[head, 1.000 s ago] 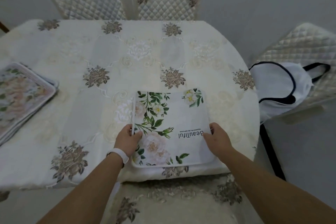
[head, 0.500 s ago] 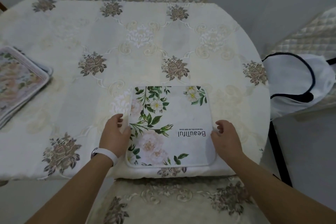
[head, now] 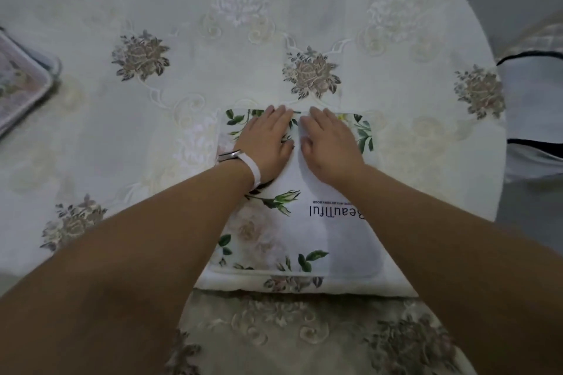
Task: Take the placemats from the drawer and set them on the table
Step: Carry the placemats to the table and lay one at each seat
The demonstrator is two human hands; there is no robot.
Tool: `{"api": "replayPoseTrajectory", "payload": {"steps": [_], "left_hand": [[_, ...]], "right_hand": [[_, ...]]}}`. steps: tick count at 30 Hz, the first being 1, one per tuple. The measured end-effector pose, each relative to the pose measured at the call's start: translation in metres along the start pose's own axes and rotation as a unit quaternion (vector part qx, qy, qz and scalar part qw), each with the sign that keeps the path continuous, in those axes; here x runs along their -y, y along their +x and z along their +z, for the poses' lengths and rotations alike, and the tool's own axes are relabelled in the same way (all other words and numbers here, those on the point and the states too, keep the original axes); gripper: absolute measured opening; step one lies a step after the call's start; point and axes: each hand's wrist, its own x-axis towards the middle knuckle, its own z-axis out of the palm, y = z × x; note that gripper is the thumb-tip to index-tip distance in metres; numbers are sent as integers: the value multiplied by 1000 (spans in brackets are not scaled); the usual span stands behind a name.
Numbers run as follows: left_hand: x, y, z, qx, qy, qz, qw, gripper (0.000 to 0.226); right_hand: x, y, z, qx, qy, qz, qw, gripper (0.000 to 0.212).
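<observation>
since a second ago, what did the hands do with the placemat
Both hands let go of the placemat's side edges and moved onto its far half: left hand and right hand now lie flat, side by side. The placemat stayed at the near table edge; the stack of placemats remains at left.

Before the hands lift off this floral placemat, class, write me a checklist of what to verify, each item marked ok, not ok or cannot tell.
1. Floral placemat lies flat on the embroidered tablecloth: ok, no raised corner shows.
2. Near edge of the placemat runs along the table's front edge: ok, roughly parallel.
3. Left hand and right hand press flat, palms down, on the far half: ok.
4. Far corners fully smoothed: cannot tell, the hands cover part of that edge.
5. Stack of remaining placemats at the table's left is within view: ok, only its corner shows.
6. Print faces the seated side: not ok, the "Beautiful" wording reads upside down from here.
</observation>
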Motion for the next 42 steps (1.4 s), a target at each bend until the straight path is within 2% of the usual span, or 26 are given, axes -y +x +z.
{"api": "replayPoseTrajectory", "payload": {"steps": [5, 14, 20, 27, 35, 37, 39, 42], "left_hand": [[3, 11, 8, -8, 62, 12, 998, 56], [2, 12, 9, -12, 75, -6, 997, 59], [1, 3, 9, -16, 67, -111, 991, 69], [14, -38, 8, -22, 58, -148, 987, 76], [1, -99, 19, -17, 54, -186, 981, 75], [-10, -111, 22, -11, 52, -172, 984, 72], [-23, -120, 27, 4, 58, -121, 991, 66], [-35, -128, 34, 29, 70, -50, 996, 60]], "right_hand": [[-1, 12, 13, 12, -29, 9, 999, 52], [1, 12, 22, -23, -43, 37, 998, 56], [-6, 4, 19, -23, -37, 93, 995, 65], [-25, -32, 18, -49, -27, 157, 986, 70], [-9, -91, 24, -25, -16, 186, 982, 73], [3, -103, 27, -11, -26, 188, 982, 71], [18, -111, 31, -1, -33, 174, 984, 69], [42, -122, 41, 13, -45, 108, 993, 62]]}}
